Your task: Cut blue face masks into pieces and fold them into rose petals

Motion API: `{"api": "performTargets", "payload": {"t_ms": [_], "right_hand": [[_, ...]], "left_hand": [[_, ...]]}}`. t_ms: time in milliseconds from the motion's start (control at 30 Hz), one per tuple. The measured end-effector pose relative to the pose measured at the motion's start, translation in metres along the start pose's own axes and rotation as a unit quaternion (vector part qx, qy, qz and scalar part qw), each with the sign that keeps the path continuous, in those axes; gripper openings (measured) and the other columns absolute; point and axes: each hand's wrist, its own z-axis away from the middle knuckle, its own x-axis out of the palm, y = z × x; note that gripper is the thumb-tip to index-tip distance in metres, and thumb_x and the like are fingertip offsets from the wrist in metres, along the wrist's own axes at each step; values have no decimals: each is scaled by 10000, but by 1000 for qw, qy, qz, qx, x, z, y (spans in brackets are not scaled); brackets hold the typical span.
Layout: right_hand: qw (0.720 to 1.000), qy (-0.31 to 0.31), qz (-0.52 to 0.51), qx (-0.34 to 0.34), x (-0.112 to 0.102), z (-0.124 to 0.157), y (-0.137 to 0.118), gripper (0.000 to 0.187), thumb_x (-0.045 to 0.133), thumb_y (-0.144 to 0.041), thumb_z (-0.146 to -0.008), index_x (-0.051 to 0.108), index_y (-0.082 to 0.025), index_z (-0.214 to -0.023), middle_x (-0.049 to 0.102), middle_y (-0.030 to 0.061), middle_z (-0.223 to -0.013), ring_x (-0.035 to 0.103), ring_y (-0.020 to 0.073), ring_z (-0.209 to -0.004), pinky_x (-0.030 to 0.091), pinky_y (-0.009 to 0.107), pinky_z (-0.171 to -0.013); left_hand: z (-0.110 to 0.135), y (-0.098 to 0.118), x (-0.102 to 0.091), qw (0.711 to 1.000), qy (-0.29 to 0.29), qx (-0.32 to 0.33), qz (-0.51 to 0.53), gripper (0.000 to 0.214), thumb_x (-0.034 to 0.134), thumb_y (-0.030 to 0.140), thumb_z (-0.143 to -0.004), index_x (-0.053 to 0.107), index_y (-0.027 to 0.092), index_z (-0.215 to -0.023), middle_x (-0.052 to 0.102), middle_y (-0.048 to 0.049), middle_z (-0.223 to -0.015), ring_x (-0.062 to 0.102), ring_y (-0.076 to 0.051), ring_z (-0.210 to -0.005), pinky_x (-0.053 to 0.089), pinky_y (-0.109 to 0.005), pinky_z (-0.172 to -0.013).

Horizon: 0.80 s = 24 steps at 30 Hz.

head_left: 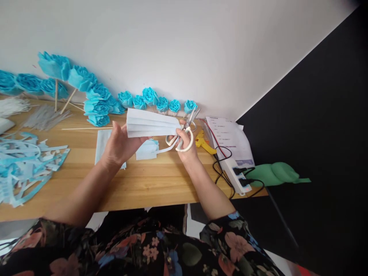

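Note:
A white pleated face mask [151, 123] is stretched level between my hands above the table. My left hand [120, 143] supports its left end from below and behind, thumb raised and fingers partly hidden by the mask. At the other end, my right hand [185, 142] pinches the mask while holding scissors [187, 145] by their white handles. The metal blades point up and away, slightly apart. A thin white strip hangs beside the right fingers. Underneath lie a small pale blue mask piece [146, 150] and a larger pale sheet [102, 142], partly covered by my left hand.
Blue flowers [97, 101] on sticks line the wall. A heap of blue and white strips [25, 165] covers the table's left, with thin wires [46, 117] behind. Rightward are a yellow glue gun [204, 142], printed papers [228, 134], a power strip [235, 176] with cables, and a green object [273, 174].

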Motion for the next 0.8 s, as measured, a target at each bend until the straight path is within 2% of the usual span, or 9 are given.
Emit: {"api": "performTargets", "payload": {"t_ms": [200, 400, 567, 667, 733, 800], "right_hand": [[1000, 3, 0, 21, 2, 1, 1, 477, 784, -305, -676, 564, -254, -1097, 640, -102, -759, 655, 90, -555, 561, 234, -541], [999, 23, 13, 18, 5, 2, 3, 518, 800, -316, -635, 558, -246, -1088, 605, -107, -750, 642, 80, -541, 570, 238, -556], [999, 34, 28, 15, 4, 3, 8, 504, 803, -333, -637, 561, -237, -1069, 587, -101, -751, 640, 82, -550, 570, 239, -564], [999, 36, 38, 9, 5, 4, 10, 487, 809, -332, -635, 571, -238, -1050, 578, -99, -773, 628, 75, -551, 592, 255, -595], [998, 34, 48, 2, 6, 5, 10, 470, 810, -328, -636, 578, -234, -1034, 571, -95, -780, 616, 70, -552, 601, 264, -609], [998, 27, 60, -3, 6, 6, 9, 453, 807, -332, -644, 583, -231, -1024, 568, -89, -776, 613, 73, -566, 600, 262, -610]], "left_hand": [[0, -9, 5, 998, 19, 7, 56, 534, 762, 437, -817, 668, 224, -1298, 661, -85, -1389, 431, -365, -1459, 419, -523, -1168], [0, -4, -1, 990, 80, 19, 119, 478, 608, 565, -890, 699, 211, -1199, 680, -78, -1358, 453, -333, -1448, 445, -495, -1151], [-3, 0, -6, 983, 110, 5, 147, 454, 554, 555, -933, 704, 171, -1123, 684, -88, -1339, 481, -303, -1428, 459, -449, -1149], [-6, -5, -4, 978, 161, -25, 132, 324, 608, 426, -920, 706, 169, -1092, 721, -81, -1262, 533, -302, -1383, 490, -443, -1121], [-8, -8, -5, 969, 210, -35, 127, 221, 649, 294, -892, 707, 178, -1070, 735, -61, -1224, 572, -272, -1345, 515, -400, -1094], [-9, -11, -8, 961, 253, -41, 105, 204, 688, 215, -855, 716, 196, -1056, 748, -46, -1188, 618, -249, -1285, 551, -343, -1037]]}}
